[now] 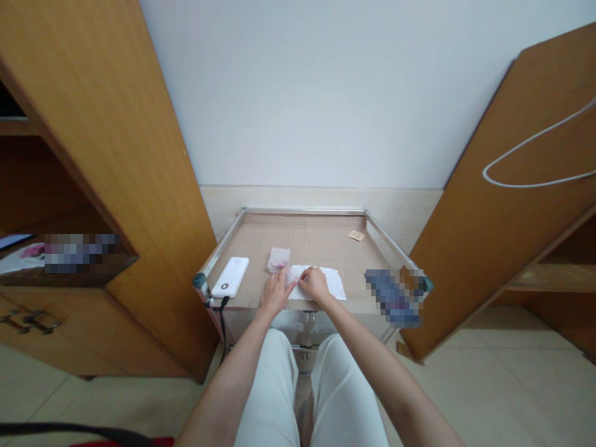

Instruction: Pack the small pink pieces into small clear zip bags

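Between my two hands runs a thin pink thread [293, 274], short and faint. My left hand [275, 292] rests near the front of the table, its fingertips closed at one end of the thread and its thumb stretched towards the other hand. My right hand [315, 284] is closed in a pinch on the thread's other end. Under the hands lies a sheet of white paper [335, 287]. A small clear box [279, 254] with pink bits at its near side stands just beyond my left fingertips. Anything smaller in the fingers is hidden.
On the left of the metal-framed table [305, 227] lies a white power bank [233, 276] with a black cable [223, 323]. A small tan paper piece [356, 236] is at the back right. Wooden cabinets [174, 217] flank the table; a blurred-out item [393, 298] lies at its right.
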`<state>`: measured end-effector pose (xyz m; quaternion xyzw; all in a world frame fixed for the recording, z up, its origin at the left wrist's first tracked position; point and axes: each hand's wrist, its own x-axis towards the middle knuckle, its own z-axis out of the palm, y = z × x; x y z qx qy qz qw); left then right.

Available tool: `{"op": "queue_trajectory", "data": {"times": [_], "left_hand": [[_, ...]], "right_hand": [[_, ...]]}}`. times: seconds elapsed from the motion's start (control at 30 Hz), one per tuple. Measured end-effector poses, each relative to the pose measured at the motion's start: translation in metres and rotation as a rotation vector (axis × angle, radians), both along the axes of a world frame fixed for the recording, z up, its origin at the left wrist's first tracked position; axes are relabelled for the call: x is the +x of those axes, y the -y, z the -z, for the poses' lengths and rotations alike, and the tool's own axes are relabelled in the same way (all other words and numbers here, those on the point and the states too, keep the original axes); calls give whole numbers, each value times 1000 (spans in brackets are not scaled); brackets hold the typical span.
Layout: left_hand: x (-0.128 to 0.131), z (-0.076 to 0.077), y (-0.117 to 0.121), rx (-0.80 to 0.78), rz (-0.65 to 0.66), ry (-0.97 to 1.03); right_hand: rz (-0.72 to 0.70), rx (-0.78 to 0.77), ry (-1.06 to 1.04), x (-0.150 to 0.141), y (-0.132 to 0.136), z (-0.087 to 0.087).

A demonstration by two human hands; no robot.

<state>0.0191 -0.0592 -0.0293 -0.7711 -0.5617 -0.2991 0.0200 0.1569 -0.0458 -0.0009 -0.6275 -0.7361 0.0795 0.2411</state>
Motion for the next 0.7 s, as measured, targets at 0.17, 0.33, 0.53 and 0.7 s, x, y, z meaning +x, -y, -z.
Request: {"op": "queue_trajectory", "data": {"times": [0.17,0.33,0.53,0.7], "left_hand": [[0,-1,0,-21,3,2],[-1,1,0,-22,15,19],[0,0,0,-28,14,34],[0,-2,1,-28,5,34]], "right_hand": [[54,22,-139,2,-4,4],[103,57,-484,0,-3,-5],[-184,37,-555,-9,-3,-20],[-231,-18,-525,-9,-5,-18]]}}
